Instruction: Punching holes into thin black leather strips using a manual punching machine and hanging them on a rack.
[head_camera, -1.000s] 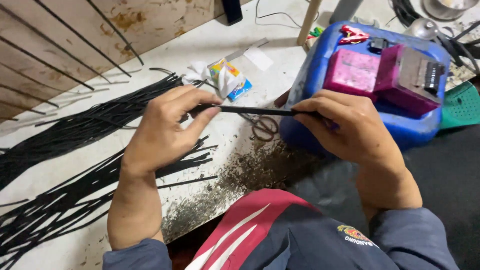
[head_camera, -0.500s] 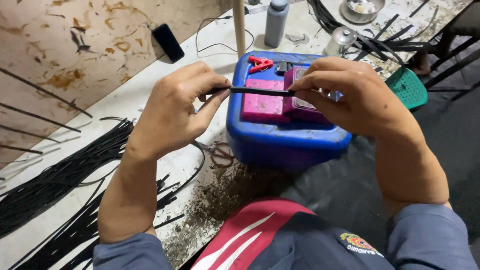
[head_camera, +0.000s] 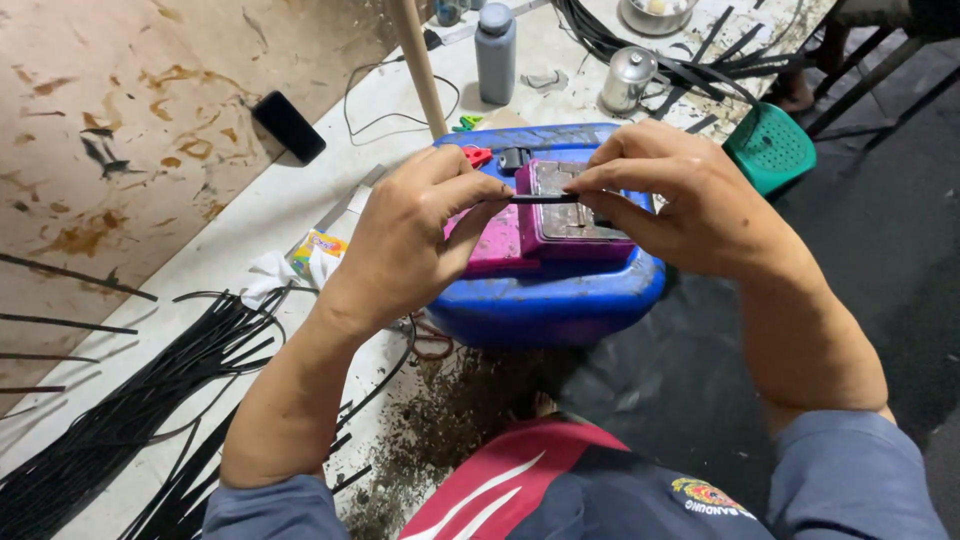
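A: Largest first?
B: White tabletop (head_camera: 300, 200), a heap of black strips (head_camera: 120, 420) at near left. Blue container (head_camera: 560, 300) at centre, a magenta device (head_camera: 560, 225) on top.
A: The hands?
B: Left hand (head_camera: 415, 245) and right hand (head_camera: 690, 205) each pinch one end of a short black strip (head_camera: 545, 199), held level just above the device.

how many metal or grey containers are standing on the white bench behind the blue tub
3: a tall grey plastic bottle beside the wooden stick, a small shiny lidded metal pot to its right, and a round metal bowl at the top edge. Others may sit out of frame.
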